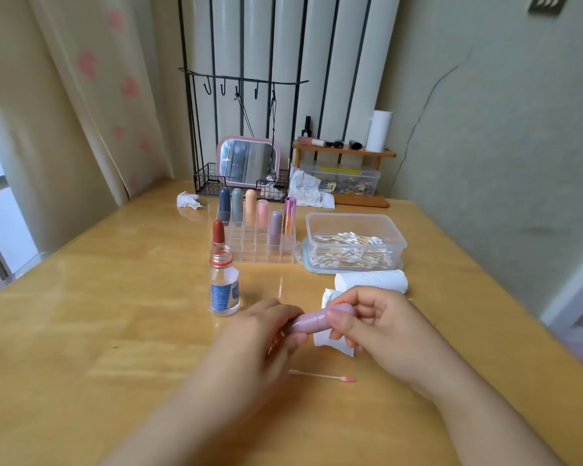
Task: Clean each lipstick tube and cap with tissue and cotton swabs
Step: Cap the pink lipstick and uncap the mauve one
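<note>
Lipstick in hand: a pale purple lipstick [320,319] lies sideways between both hands, just above the table [115,297], so each end can be held.
Left hand: the left hand [266,327] curls its fingers round the bottom half to keep it from moving.
Right hand: the right hand [360,317] wraps its thumb and fingers round the cap end. I think the cap is being pulled off or pushed on; I cannot tell which.
Tissue: a folded tissue [330,341] sits right under the right hand, ready for wiping.
Used swab: a cotton swab [322,376] with a pink tip lies near the hands, put down because both hands are busy.
Swab box: an open box of swabs [354,243] stands behind the tissue, easy to reach.
Bottle: a small bottle [224,284] stands open beside the left hand, likely for wetting swabs.
Rack: more lipsticks stand upright in a clear rack [260,243] so they do not roll.
Red lipstick: a red lipstick [218,232] stands alone just left of the rack.
</note>
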Available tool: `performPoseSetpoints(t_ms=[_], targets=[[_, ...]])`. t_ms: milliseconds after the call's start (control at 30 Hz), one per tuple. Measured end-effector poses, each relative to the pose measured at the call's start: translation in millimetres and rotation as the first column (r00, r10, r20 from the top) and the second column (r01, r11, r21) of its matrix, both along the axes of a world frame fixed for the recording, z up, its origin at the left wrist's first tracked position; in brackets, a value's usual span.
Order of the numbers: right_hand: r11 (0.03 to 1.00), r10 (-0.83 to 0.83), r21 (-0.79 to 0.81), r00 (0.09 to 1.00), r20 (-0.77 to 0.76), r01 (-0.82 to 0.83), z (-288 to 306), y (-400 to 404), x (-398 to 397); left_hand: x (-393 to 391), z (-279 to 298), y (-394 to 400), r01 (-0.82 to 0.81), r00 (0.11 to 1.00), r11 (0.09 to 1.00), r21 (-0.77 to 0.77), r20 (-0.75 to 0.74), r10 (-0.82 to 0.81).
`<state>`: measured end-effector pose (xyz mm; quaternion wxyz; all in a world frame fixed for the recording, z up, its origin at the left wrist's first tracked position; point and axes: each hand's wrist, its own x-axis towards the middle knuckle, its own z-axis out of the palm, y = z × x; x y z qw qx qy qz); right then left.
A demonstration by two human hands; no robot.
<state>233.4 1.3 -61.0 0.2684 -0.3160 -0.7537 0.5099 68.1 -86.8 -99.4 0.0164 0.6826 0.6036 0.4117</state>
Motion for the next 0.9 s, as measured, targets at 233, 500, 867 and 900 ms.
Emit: performPoseSetpoints(t_ms=[233,500,867,900], targets=[[0.966,-0.253,-0.099,0.95,-0.184,0.238,3,21,15,-14,8,-5,-0.182,0.954,0.982,-0.052,0.232,0.189],[0.885,-0.208,0.456,0.955,0.212,0.091,-36,0,-23,-8,9,-4,-0.068,0.717,0.981,-0.182,0.675,0.175],[0.861,-0.2,0.508,0.939,0.278,0.033,-33,0,-20,-3,14,-5,0.141,0.503,0.981,-0.135,0.863,0.047],[0.895,-0.19,0.437,0.963,0.191,0.09,-28,-1,-17,-2,14,-5,0.158,0.484,0.978,-0.138,0.874,0.045]])
